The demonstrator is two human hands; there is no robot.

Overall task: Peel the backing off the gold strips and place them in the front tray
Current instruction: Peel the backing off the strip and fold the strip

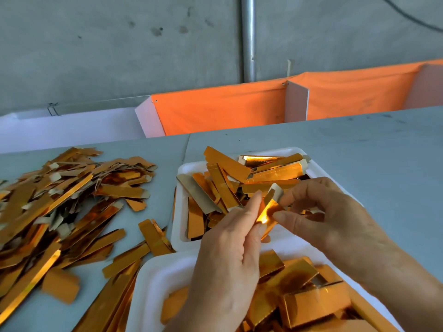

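Both hands hold one gold strip (pixel 268 213) above the gap between two white trays. My left hand (pixel 230 255) grips its lower part between thumb and fingers. My right hand (pixel 318 214) pinches the pale backing tab (pixel 275 191) at the strip's upper end, and the tab stands bent away from the gold face. The far tray (pixel 184 168) is heaped with long gold strips. The near tray (pixel 153 271) holds shorter gold pieces; part of it is hidden under my left hand and wrist.
A large loose pile of gold strips and pale backing scraps (pixel 72 200) covers the grey table on the left. An orange cloth barrier (pixel 220 109) with white dividers runs along the table's far edge. Bare grey tabletop (pixel 371 152) lies to the right.
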